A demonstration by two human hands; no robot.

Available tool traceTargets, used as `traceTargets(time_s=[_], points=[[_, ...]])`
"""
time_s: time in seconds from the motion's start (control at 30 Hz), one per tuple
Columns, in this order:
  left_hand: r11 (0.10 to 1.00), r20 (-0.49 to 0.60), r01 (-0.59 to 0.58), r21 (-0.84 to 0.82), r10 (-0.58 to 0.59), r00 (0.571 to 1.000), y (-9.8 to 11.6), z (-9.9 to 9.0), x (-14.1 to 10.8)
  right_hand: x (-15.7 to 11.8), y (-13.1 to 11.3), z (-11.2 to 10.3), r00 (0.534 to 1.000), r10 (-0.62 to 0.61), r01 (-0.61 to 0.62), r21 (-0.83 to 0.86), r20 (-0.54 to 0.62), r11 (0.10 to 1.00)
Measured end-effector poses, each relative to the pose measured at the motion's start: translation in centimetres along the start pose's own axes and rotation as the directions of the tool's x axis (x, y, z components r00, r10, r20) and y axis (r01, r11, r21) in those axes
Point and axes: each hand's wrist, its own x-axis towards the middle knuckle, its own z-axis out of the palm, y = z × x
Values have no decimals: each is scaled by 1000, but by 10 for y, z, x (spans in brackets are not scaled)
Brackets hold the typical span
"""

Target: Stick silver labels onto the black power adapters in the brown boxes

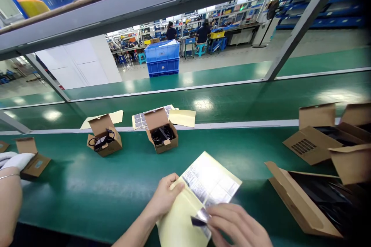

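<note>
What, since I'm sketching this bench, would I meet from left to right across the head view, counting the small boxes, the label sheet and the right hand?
Cardboard cut off by the left edge → small open box → box with cable → box with black coils → label sheet → right hand.

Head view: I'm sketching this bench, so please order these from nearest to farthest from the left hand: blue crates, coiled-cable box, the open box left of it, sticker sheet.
From the left hand:
1. Sticker sheet: in its grip.
2. Coiled-cable box: ahead.
3. Open box left of it: ahead, leftward.
4. Blue crates: beyond the bench.
</note>
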Motion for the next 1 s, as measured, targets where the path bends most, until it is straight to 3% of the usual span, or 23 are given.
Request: traceTargets(time_s=[0.07, 0.13, 0.2, 0.27, 0.3, 0.37, 0.47, 0.57, 0.7, 0.83, 1.0], points=[[994, 30, -39, 102, 36, 999, 1, -9, 9, 23, 14, -6, 982, 141, -139, 22, -127, 990], [961, 65, -79, 264, 64, 996, 15, -23, 16, 56, 37, 4, 918, 338, -339, 31, -208, 940], [805, -19, -116, 582, 156, 988, 38, -44, 28, 93, 65, 32, 856, 487, -480, 85, -174, 873], [564, -145, -55, 824, 303, 942, 64, -71, 47, 125, 92, 69, 843, 537, -537, 59, 16, 842], [489, -183, -12, 872, 350, 918, 75, -85, 59, 136, 103, 86, 844, 532, -535, 47, 70, 843], [418, -200, 33, 908, 363, 910, 90, -108, 84, 147, 117, 113, 850, 507, -514, 16, 143, 858], [324, -142, 26, 946, 340, 930, 95, -129, 113, 147, 117, 127, 872, 470, -470, -34, 138, 882], [278, -91, -5, 961, 331, 939, 93, -137, 120, 146, 104, 128, 905, 418, -411, -91, 82, 907], [277, -125, 23, 960, 353, 927, 95, -144, 109, 157, 94, 134, 946, 311, -304, -82, 88, 949], [315, -176, 45, 948, 403, 898, 93, -149, 99, 161, 97, 139, 954, 290, -289, -22, 71, 957], [365, -158, -32, 931, 479, 863, 86, -150, 99, 162, 103, 140, 963, 240, -246, 39, 122, 968]])
